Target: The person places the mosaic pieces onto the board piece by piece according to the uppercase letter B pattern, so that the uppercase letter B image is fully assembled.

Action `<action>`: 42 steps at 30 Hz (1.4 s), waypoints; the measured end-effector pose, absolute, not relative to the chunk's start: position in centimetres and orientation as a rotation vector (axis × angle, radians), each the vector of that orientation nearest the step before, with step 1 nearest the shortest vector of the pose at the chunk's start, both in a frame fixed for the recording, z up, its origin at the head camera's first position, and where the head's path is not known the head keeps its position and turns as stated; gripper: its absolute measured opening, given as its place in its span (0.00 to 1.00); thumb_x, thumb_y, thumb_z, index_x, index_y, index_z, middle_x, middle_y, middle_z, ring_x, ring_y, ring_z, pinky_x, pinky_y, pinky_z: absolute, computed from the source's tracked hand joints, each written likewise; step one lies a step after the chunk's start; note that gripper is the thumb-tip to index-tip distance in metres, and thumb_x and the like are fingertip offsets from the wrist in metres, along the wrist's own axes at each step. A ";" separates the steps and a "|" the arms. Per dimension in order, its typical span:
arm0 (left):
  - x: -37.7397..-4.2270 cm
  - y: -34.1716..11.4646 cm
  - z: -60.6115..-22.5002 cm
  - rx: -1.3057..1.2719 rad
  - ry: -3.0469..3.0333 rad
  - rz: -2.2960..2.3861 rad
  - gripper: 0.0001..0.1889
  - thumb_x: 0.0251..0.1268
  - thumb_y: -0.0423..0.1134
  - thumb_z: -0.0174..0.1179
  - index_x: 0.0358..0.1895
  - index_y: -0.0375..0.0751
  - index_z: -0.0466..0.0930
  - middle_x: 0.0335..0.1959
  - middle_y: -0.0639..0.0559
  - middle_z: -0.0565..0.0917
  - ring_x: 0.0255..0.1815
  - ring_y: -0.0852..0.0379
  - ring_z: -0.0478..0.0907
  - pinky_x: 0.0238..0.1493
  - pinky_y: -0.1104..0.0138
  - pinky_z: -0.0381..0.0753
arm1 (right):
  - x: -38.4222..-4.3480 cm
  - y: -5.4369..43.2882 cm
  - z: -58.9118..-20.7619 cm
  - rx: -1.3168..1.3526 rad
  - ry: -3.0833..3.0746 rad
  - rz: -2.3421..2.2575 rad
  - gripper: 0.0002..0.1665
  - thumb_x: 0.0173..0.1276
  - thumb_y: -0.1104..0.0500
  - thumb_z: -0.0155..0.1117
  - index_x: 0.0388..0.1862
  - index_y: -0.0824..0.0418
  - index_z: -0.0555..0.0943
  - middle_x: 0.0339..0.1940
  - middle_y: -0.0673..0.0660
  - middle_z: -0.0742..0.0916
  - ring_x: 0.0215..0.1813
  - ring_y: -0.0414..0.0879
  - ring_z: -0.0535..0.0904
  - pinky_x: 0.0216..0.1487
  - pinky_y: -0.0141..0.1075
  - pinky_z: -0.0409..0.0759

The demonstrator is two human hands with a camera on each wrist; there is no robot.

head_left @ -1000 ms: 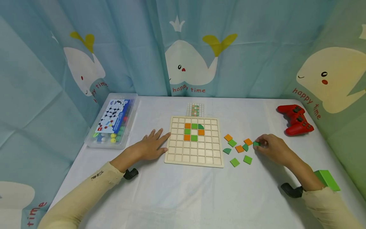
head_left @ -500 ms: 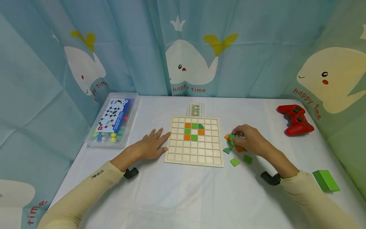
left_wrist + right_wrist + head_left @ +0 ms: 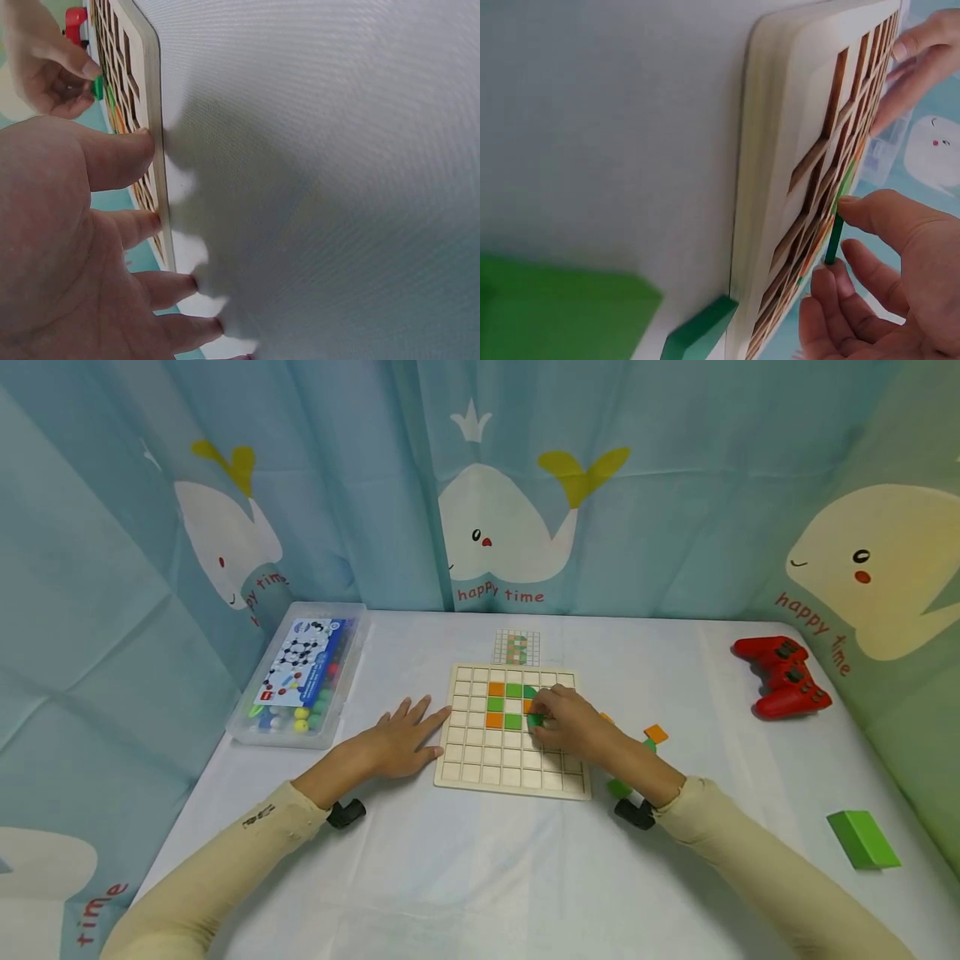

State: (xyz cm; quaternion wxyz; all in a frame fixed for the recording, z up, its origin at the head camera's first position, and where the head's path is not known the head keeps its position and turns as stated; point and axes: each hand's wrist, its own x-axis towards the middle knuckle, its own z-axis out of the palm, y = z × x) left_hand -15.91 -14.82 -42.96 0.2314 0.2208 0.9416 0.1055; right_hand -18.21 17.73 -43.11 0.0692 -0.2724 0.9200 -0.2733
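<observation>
My right hand [image 3: 573,722] is over the right part of a wooden grid board [image 3: 468,768]. Between thumb and fingers it pinches a thin dark green tile [image 3: 835,238], tilted close over the grid in the right wrist view. Orange, light green and dark green tiles sit in cells around a bare cell; the hand covers some. My left hand [image 3: 401,743] lies with fingers spread beside the board, its thumb [image 3: 124,156] and forefinger touching the left edge. Right of the board are loose tiles, including an orange one [image 3: 656,733], partly hidden under the right forearm.
A small printed pattern card [image 3: 517,647] lies behind the board. At back left stands a clear plastic box [image 3: 292,677] of coloured balls. A red game controller [image 3: 782,677] is at back right, with a green block [image 3: 864,839] nearer. A whale-print curtain [image 3: 375,527] surrounds the table.
My right hand has carried the dark green tile leftward from the loose tiles to over the board. The left hand has stayed in place.
</observation>
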 end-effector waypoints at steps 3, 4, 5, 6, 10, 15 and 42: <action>-15.9 -14.8 -42.8 0.602 2.585 0.289 0.37 0.86 0.56 0.46 0.89 0.55 0.44 0.88 0.37 0.41 0.87 0.30 0.36 0.82 0.33 0.45 | -18.3 17.4 -43.2 -0.899 2.762 -0.832 0.11 0.70 0.67 0.73 0.47 0.69 0.81 0.47 0.64 0.83 0.49 0.56 0.80 0.51 0.48 0.83; -15.9 -14.8 -42.7 0.603 2.585 0.289 0.37 0.86 0.56 0.46 0.89 0.55 0.44 0.88 0.37 0.41 0.87 0.30 0.36 0.82 0.33 0.45 | -18.3 17.4 -43.2 -0.914 2.758 -0.835 0.10 0.70 0.68 0.73 0.46 0.69 0.81 0.46 0.64 0.82 0.49 0.56 0.80 0.50 0.47 0.84; -15.9 -14.7 -42.7 0.603 2.585 0.288 0.37 0.86 0.56 0.46 0.89 0.54 0.44 0.88 0.37 0.41 0.87 0.30 0.36 0.82 0.34 0.45 | -18.2 17.3 -43.2 -0.924 2.758 -0.836 0.10 0.70 0.68 0.73 0.46 0.69 0.81 0.45 0.63 0.82 0.48 0.56 0.80 0.49 0.46 0.84; -15.9 -14.7 -42.7 0.602 2.585 0.288 0.37 0.86 0.56 0.46 0.89 0.54 0.44 0.88 0.37 0.41 0.87 0.30 0.36 0.82 0.34 0.45 | -18.2 17.3 -43.2 -0.924 2.760 -0.835 0.09 0.70 0.68 0.73 0.45 0.69 0.81 0.45 0.63 0.82 0.48 0.56 0.80 0.49 0.45 0.84; -15.9 -14.7 -42.6 0.597 2.585 0.283 0.37 0.86 0.56 0.46 0.89 0.54 0.44 0.88 0.37 0.41 0.87 0.30 0.36 0.82 0.34 0.46 | -18.1 17.4 -43.2 -0.937 2.755 -0.837 0.09 0.71 0.68 0.72 0.46 0.70 0.82 0.45 0.63 0.82 0.49 0.56 0.81 0.49 0.45 0.85; -15.9 -14.6 -42.5 0.598 2.582 0.291 0.37 0.86 0.55 0.46 0.89 0.54 0.44 0.88 0.37 0.41 0.87 0.30 0.36 0.82 0.33 0.46 | -18.1 17.5 -43.0 -0.896 2.727 -0.834 0.09 0.73 0.67 0.71 0.49 0.68 0.83 0.48 0.63 0.82 0.51 0.57 0.81 0.52 0.45 0.85; -15.9 -14.5 -42.6 0.606 2.584 0.263 0.37 0.86 0.55 0.46 0.89 0.53 0.44 0.88 0.36 0.41 0.87 0.30 0.36 0.81 0.33 0.47 | -18.4 23.6 -41.1 -0.614 2.813 -0.871 0.14 0.78 0.65 0.63 0.57 0.70 0.82 0.54 0.67 0.82 0.55 0.61 0.79 0.58 0.57 0.80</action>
